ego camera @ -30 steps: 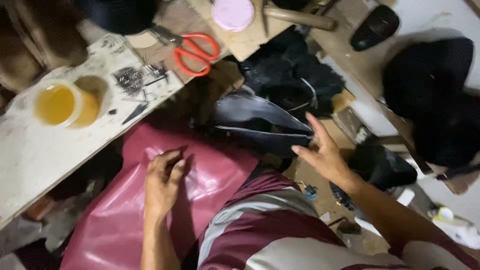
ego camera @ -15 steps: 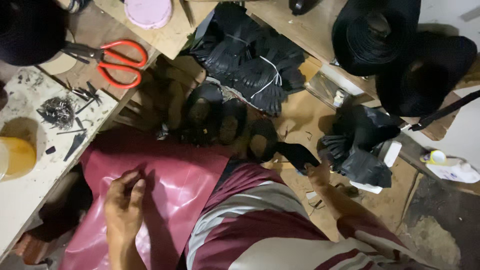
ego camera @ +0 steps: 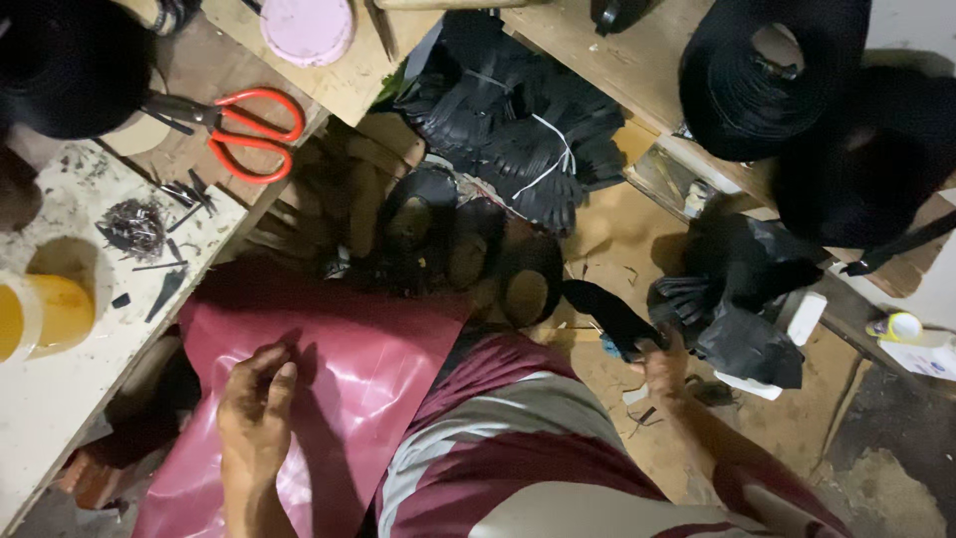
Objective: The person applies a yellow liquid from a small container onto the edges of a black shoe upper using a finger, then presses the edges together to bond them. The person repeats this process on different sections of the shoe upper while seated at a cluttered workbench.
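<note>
Two bare hands are at work, well apart from each other. The left hand (ego camera: pixel 257 403) lies palm-down on a glossy maroon sheet (ego camera: pixel 368 369) draped over the person's lap, fingers curled loosely and pressed flat to it rather than pinching; it looks as though this keeps the slippery sheet from sliding off. The right hand (ego camera: pixel 662 364) reaches down and out to the floor side, its grip closed on the near end of a dark curved piece (ego camera: pixel 607 311), seemingly a cut of black leather or rubber; how tightly the fingers close is hard to tell, since the piece hides most of them. Just beyond that grip sit several black shoe-shaped forms (ego camera: pixel 468 249) on the floor, and farther past them a bundle of black strips (ego camera: pixel 518 139) tied with white string, probably kept tied so the cuts stay sorted. To the outer side of the right grip lies a heap of black bags (ego camera: pixel 742 299). Beyond the left grip, on the pale work surface (ego camera: pixel 60 399), stand a yellow cup (ego camera: pixel 40 314), a small heap of dark nails (ego camera: pixel 134 221), and red-handled scissors (ego camera: pixel 249 130), all within easy reach.
</note>
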The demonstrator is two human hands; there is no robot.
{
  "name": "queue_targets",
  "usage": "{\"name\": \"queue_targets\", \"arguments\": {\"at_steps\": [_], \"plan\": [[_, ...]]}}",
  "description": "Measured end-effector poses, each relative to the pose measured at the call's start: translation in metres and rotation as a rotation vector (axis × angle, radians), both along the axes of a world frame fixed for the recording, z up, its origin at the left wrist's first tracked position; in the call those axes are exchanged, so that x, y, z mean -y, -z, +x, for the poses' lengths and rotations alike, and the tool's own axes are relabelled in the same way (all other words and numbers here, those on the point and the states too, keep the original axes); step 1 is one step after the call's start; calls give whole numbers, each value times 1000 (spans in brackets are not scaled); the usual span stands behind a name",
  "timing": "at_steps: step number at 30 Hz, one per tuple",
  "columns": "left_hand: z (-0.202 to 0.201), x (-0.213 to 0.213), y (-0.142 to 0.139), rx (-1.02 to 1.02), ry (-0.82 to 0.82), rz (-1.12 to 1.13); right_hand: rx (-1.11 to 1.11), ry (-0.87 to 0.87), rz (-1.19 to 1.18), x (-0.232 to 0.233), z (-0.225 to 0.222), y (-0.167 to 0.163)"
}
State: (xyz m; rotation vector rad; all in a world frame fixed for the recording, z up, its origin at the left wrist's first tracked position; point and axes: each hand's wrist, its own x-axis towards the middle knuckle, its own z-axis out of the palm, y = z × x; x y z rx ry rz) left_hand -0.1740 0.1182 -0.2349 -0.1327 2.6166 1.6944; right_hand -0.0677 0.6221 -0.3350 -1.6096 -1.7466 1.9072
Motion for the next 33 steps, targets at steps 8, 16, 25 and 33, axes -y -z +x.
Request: {"name": "queue_targets", "arguments": {"at_steps": [8, 16, 25, 33], "plan": [[-6, -2, 0, 24, 5, 73, -86, 25, -119, -20, -2, -5], [-8, -2, -7, -21, -5, -88, -34, 40, -45, -10, -20, 8], [-8, -11, -12, 101, -67, -36, 525, -837, 302, 46, -45, 24], [-17, -23, -28, 5, -45, -11, 536, -1372, 362, 73, -95, 1]]}}
